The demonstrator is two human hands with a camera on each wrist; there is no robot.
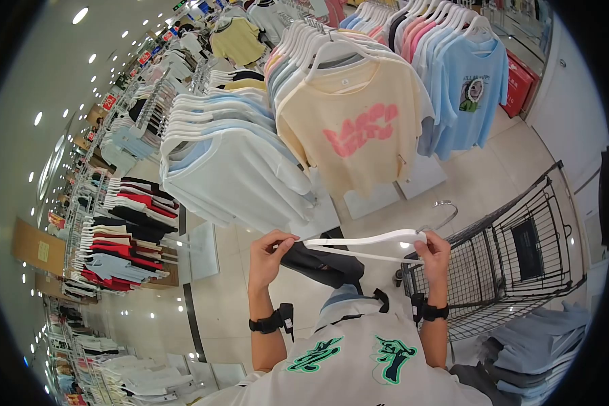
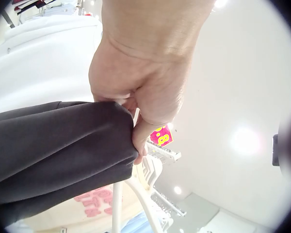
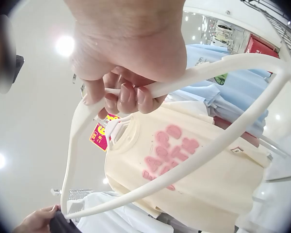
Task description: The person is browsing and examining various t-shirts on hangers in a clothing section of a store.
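In the head view a white hanger [image 1: 386,237] spans between the two hands, its hook pointing forward and right. My right hand [image 1: 434,254] grips it near the neck; the right wrist view shows fingers curled round one arm of the hanger [image 3: 184,165]. At the other end, my left hand [image 1: 267,257] pinches a dark grey garment [image 1: 328,269], thumb against the cloth, where it meets the hanger tip. The garment hangs in folds below that end. In the left wrist view, the dark cloth [image 2: 63,145] hides part of the fingers.
A rack ahead carries a cream shirt with pink lettering [image 1: 358,122], pale long-sleeved tops [image 1: 233,176] and a light blue shirt [image 1: 470,95]. A black wire shopping cart [image 1: 494,257] stands at the right. Folded blue-grey clothes [image 1: 541,345] lie at lower right.
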